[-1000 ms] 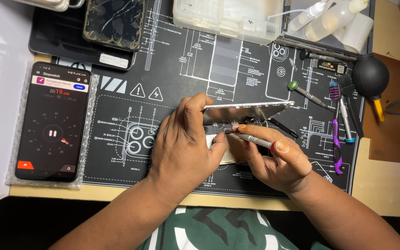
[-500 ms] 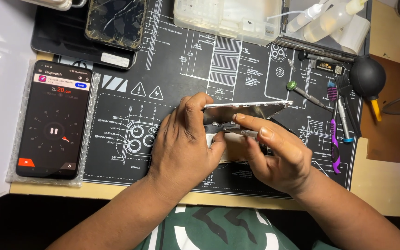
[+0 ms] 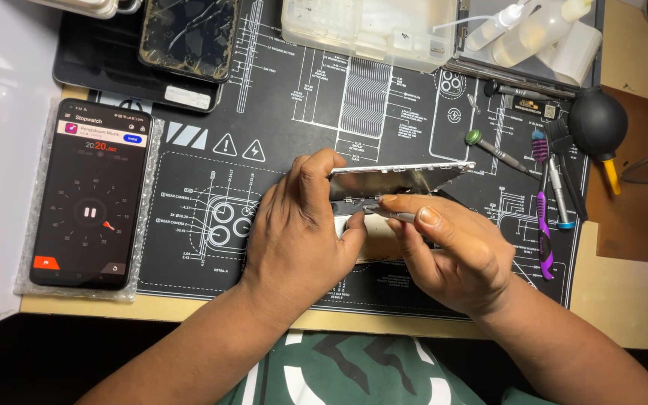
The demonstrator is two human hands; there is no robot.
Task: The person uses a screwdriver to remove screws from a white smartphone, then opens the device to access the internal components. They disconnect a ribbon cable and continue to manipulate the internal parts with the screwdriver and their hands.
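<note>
An opened phone [image 3: 406,180], a silvery panel tilted up on its edge, sits mid-mat. My left hand [image 3: 301,232] grips its left end, thumb and fingers wrapped around the frame. My right hand [image 3: 451,255] pinches a thin grey tool [image 3: 391,215], its tip poking into the phone's inside just under the raised panel. The lower part of the phone is hidden behind both hands.
A black printed work mat [image 3: 264,97] covers the desk. A phone with a running stopwatch screen [image 3: 88,202] lies left on bubble wrap. A cracked phone [image 3: 185,37] is top left. A clear parts box [image 3: 369,30], squeeze bottles [image 3: 519,30], a black air blower [image 3: 598,124], screwdrivers and a purple pry tool [image 3: 545,240] lie right.
My right hand has shifted slightly left and lower, turning the tool so its tip points into the phone under the panel. The left hand holds still.
</note>
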